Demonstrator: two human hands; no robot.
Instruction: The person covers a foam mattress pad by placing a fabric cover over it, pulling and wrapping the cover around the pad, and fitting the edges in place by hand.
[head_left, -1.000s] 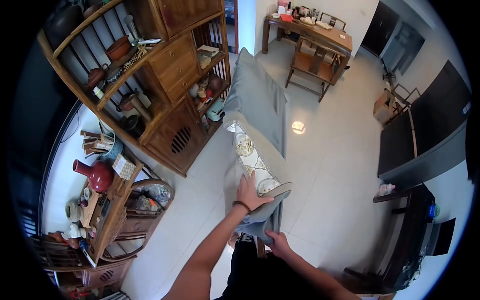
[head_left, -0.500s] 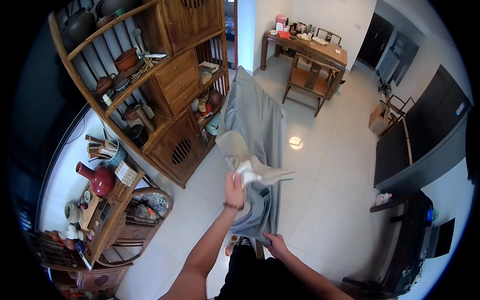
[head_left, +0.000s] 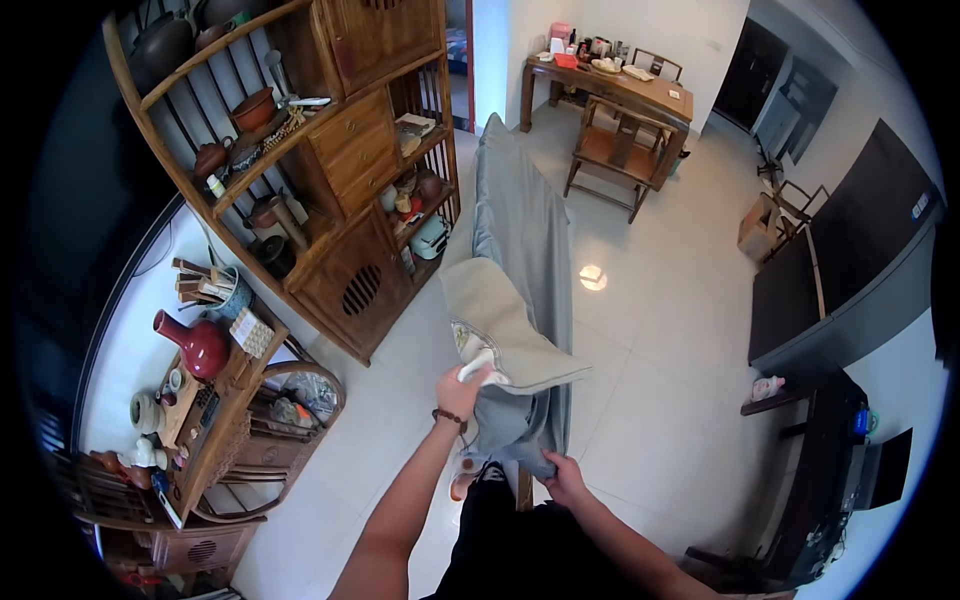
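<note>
A long piece of grey cloth [head_left: 515,215] stretches away from my body in the middle of the view, draped over something hidden beneath it. On top of its near part lies a beige fabric piece [head_left: 500,315] with a darker edge and a patterned white part at its lower left. My left hand [head_left: 458,393], with a beaded bracelet on the wrist, grips the white part of the beige fabric. My right hand [head_left: 564,478] is closed on the near right corner of the grey cloth.
Wooden shelves [head_left: 350,140] with pots stand at the left, above a side table holding a red vase [head_left: 200,347]. A wooden desk [head_left: 640,88] and chair [head_left: 618,158] are at the back. Dark furniture [head_left: 810,290] lines the right. My feet are below the cloth's near end.
The beige fabric has spread out flatter and wider over the grey cloth. My left hand has moved slightly down and left; my right hand has shifted slightly right and up.
</note>
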